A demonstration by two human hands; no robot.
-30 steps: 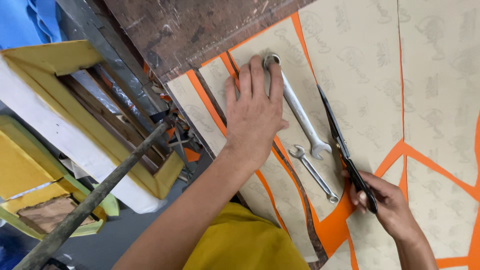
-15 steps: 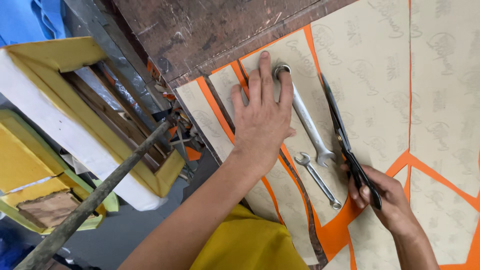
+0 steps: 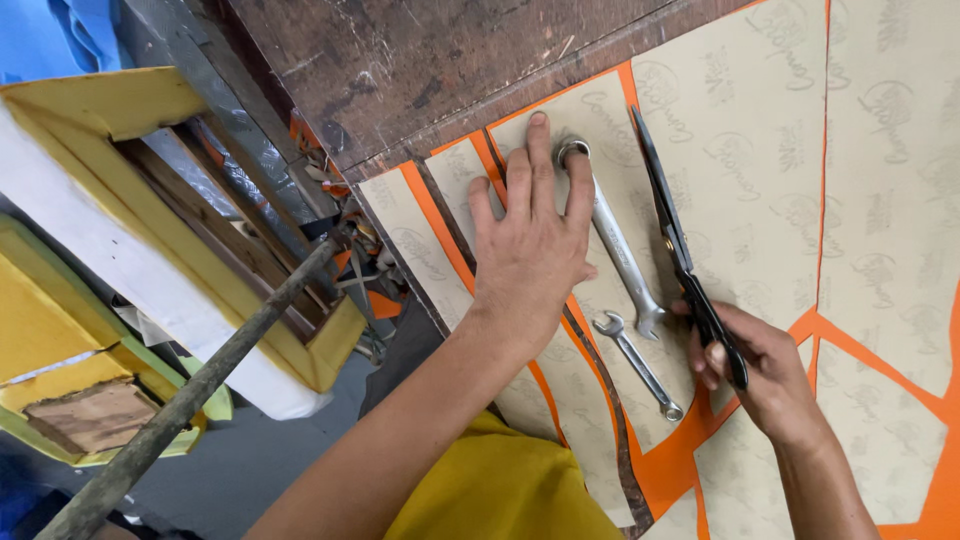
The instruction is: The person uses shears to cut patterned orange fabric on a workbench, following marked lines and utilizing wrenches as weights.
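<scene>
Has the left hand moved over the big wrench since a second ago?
No. The left hand stays flat on the paper, fingertips beside the large wrench ring end.

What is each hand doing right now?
Left hand: open, flat on the paper.
Right hand: closed on the scissors.

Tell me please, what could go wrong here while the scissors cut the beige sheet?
The left hand lies flat on the beige sheet, its fingers close to the blades of the black scissors in the right hand, so a slip could nick a finger. The large spanner and small spanner lie right beside the blade line and might snag the scissors or get knocked.
</scene>
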